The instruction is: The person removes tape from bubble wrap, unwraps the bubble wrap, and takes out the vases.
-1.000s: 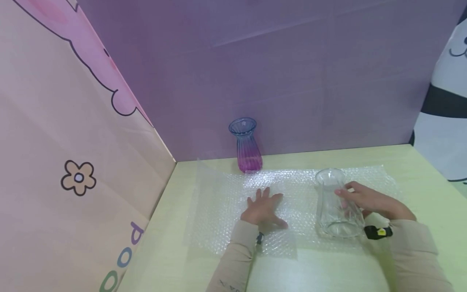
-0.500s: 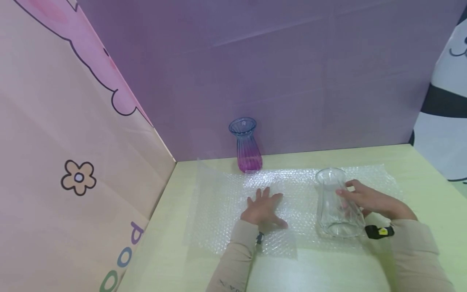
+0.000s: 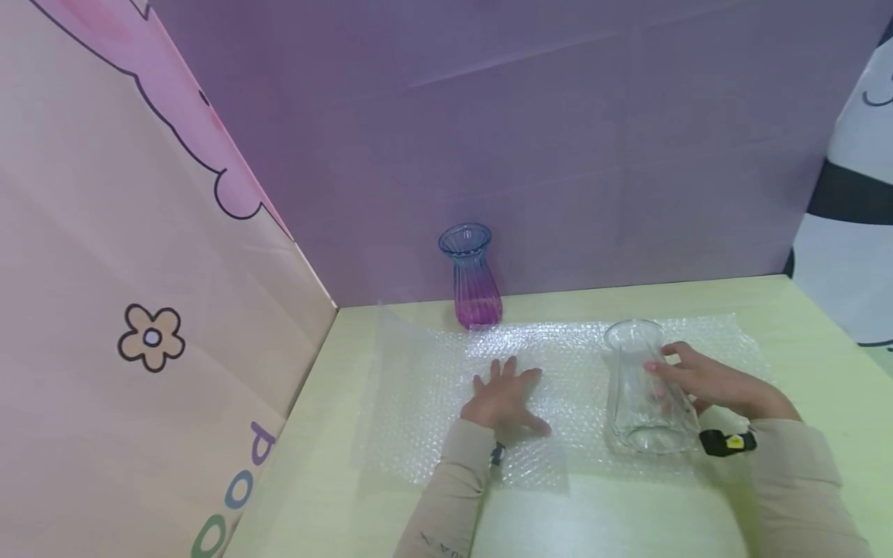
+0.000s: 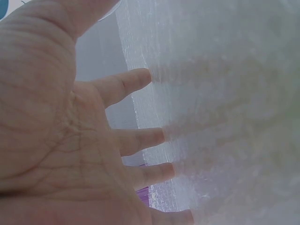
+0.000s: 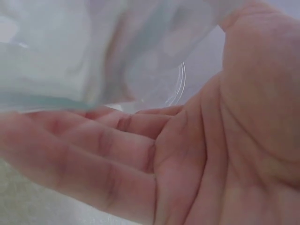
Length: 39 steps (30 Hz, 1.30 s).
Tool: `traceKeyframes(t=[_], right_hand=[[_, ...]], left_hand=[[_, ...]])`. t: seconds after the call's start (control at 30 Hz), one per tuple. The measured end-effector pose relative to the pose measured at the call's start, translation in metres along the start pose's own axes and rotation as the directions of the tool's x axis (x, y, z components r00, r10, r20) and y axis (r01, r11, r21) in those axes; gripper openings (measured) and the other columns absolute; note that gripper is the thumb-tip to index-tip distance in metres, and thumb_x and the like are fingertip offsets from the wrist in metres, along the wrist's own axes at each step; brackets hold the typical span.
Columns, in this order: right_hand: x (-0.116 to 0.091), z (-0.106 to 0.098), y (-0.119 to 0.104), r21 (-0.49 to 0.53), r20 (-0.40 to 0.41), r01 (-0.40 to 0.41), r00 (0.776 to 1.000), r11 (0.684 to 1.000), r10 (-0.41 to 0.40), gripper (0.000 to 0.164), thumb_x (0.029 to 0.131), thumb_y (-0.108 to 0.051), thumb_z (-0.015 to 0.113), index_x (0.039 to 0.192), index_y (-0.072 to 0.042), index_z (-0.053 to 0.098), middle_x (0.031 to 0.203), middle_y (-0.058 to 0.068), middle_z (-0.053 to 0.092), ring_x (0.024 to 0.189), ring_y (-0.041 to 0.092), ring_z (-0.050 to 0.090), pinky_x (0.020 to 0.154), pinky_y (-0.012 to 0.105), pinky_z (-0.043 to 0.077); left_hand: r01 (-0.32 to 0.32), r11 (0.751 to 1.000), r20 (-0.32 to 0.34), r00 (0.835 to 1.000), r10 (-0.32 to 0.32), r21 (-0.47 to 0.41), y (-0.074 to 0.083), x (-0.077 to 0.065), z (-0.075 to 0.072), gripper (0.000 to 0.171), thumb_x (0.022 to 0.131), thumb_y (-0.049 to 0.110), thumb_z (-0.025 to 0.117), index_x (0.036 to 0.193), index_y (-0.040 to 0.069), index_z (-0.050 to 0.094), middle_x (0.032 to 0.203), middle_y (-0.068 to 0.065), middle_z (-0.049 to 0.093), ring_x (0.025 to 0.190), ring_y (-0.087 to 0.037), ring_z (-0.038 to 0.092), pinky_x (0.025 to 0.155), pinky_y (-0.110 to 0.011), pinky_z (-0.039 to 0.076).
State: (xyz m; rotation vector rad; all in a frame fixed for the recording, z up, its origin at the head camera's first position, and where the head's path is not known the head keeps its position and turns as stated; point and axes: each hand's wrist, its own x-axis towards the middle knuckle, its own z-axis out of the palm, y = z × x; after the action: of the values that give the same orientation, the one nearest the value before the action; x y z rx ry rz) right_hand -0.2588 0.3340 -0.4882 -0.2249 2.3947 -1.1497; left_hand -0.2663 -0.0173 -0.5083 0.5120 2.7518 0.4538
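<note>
A clear glass vase [image 3: 636,395] is at the right of the head view, its mouth toward the back wall. My right hand [image 3: 718,384] grips its right side, thumb on the near face and the other fingers curled behind and beneath it [image 5: 108,145]. I cannot tell whether its base touches the sheet of bubble wrap [image 3: 418,403] below. On the wrap's middle lies my left hand [image 3: 501,399], palm down with fingers spread. The left wrist view shows those straight fingertips [image 4: 157,135] touching the bubble wrap [image 4: 225,117].
Behind the wrap stands a blue-to-pink ribbed vase [image 3: 476,283], upright near the purple back wall [image 3: 558,155]. A printed cloth panel [image 3: 209,310] borders the pale table [image 3: 307,480] at left. Another panel with a panda print [image 3: 844,256] is at right.
Almost nothing differs. My right hand and the clear vase shift very slightly to the right, while the left hand stays in place on the wrap.
</note>
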Motion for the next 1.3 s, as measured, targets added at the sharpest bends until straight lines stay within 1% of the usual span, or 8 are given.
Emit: traceKeyframes(t=[0.2, 0.37, 0.47, 0.87, 1.13, 1.3], right_hand=[[-0.001, 0.000, 0.000, 0.006, 0.002, 0.010, 1.000, 1.000, -0.010, 0.085, 0.109, -0.049, 0.039, 0.154, 0.011, 0.000, 0.147, 0.051, 0.030, 0.128, 0.058, 0.050, 0.077, 0.045, 0.064], [-0.004, -0.001, -0.003, 0.004, -0.001, 0.034, 0.999, 0.999, -0.034, 0.085, 0.110, -0.047, 0.037, 0.154, 0.012, -0.005, 0.150, 0.052, 0.024, 0.134, 0.065, 0.039, 0.079, 0.046, 0.064], [-0.004, -0.001, -0.003, -0.008, -0.006, 0.042, 0.999, 0.999, -0.042, 0.085, 0.110, -0.047, 0.036, 0.154, 0.012, -0.007, 0.152, 0.052, 0.019, 0.137, 0.066, 0.034, 0.080, 0.047, 0.063], [-0.005, -0.003, -0.007, 0.004, -0.032, 0.065, 0.997, 0.998, -0.065, 0.084, 0.111, -0.046, 0.035, 0.155, 0.012, -0.007, 0.151, 0.053, 0.019, 0.136, 0.067, 0.034, 0.082, 0.050, 0.063], [-0.006, -0.004, -0.009, 0.010, -0.051, 0.095, 0.994, 0.995, -0.094, 0.083, 0.111, -0.044, 0.036, 0.155, 0.011, -0.008, 0.150, 0.053, 0.022, 0.136, 0.067, 0.035, 0.084, 0.052, 0.062], [-0.007, -0.004, -0.010, 0.012, -0.064, 0.106, 0.992, 0.994, -0.105, 0.083, 0.111, -0.043, 0.037, 0.155, 0.011, -0.008, 0.149, 0.052, 0.026, 0.134, 0.065, 0.039, 0.084, 0.051, 0.062]], left_hand=[[-0.003, 1.000, -0.001, 1.000, 0.003, 0.006, 0.000, 0.000, 0.001, 0.102, 0.073, 0.057, 0.086, 0.159, 0.036, 0.034, 0.173, -0.011, 0.013, 0.158, -0.045, 0.009, 0.122, -0.074, 0.013], [-0.001, 1.000, -0.008, 1.000, 0.001, 0.005, 0.000, -0.001, 0.001, 0.101, 0.074, 0.056, 0.085, 0.159, 0.037, 0.034, 0.173, -0.012, 0.014, 0.158, -0.046, 0.009, 0.121, -0.075, 0.013], [-0.003, 1.000, -0.014, 1.000, 0.003, 0.004, 0.000, -0.002, 0.001, 0.101, 0.075, 0.056, 0.085, 0.159, 0.036, 0.034, 0.172, -0.013, 0.014, 0.158, -0.046, 0.009, 0.121, -0.076, 0.013], [-0.003, 1.000, -0.014, 1.000, 0.003, 0.005, 0.000, -0.001, 0.001, 0.101, 0.075, 0.056, 0.085, 0.160, 0.037, 0.033, 0.173, -0.012, 0.014, 0.158, -0.047, 0.009, 0.121, -0.076, 0.013], [-0.007, 1.000, -0.008, 1.000, 0.007, 0.007, 0.000, -0.002, 0.000, 0.101, 0.076, 0.055, 0.085, 0.160, 0.035, 0.033, 0.173, -0.013, 0.013, 0.158, -0.047, 0.008, 0.121, -0.076, 0.013], [-0.006, 1.000, -0.009, 1.000, 0.006, 0.010, 0.001, -0.003, -0.001, 0.101, 0.075, 0.056, 0.085, 0.160, 0.036, 0.033, 0.173, -0.013, 0.013, 0.158, -0.046, 0.009, 0.121, -0.076, 0.013]])
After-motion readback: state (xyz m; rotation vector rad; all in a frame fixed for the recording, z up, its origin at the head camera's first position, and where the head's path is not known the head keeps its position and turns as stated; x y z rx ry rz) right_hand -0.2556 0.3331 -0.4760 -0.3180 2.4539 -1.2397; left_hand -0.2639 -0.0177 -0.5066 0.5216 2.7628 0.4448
